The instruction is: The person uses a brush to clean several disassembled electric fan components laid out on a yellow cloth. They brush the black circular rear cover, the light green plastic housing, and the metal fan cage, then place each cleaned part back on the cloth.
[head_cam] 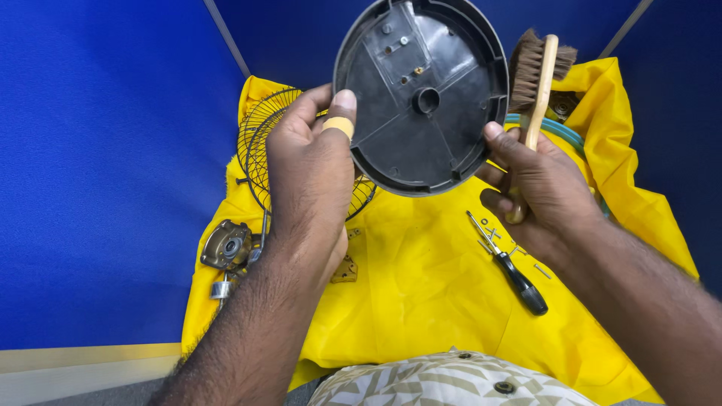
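Your left hand (312, 169) pinched the black disc (421, 94) upright between both hands — right hand (538, 188) gripped the brush (538, 83), just right of it.

Bright, even light; sharp, wide-angle.

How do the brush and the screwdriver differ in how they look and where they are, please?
The brush has a pale wooden handle and brown bristles; the screwdriver has a black handle and a thin metal shaft. The brush is held upright in the right hand; the screwdriver lies untouched on the yellow cloth.
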